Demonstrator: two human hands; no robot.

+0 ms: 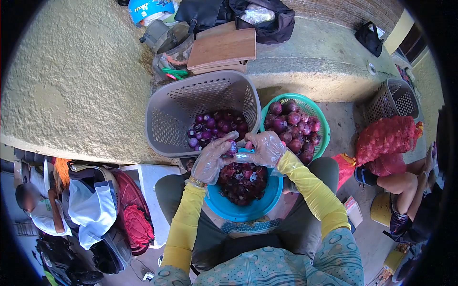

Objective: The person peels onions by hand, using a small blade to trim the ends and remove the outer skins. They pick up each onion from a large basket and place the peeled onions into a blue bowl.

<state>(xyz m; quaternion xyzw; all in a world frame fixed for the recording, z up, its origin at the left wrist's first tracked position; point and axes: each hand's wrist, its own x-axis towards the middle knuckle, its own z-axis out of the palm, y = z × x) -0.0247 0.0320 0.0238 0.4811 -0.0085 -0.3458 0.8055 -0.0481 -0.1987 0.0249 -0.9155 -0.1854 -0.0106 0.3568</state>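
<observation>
My left hand (210, 161), in a clear plastic glove, is closed around a purple onion (232, 148). Close beside it, my right hand (267, 149), gloved the same way, grips a small pink-handled knife (248, 145); its blade is hard to make out. Both hands are above a blue basin (219, 202) that holds dark red onion skins (242, 186). Beyond my left hand, a grey perforated basket (160, 119) contains shiny peeled onions (214, 125). A green colander (324, 119) with unpeeled red onions (296, 125) stands beyond my right hand.
On the right are a red mesh sack (385, 140) of onions, another grey basket (405, 93) and a seated person's leg (400, 187). Wooden boards (223, 47) and black bags (267, 28) lie at the back. Another person (45, 209) is at far left, near piled bags (93, 207).
</observation>
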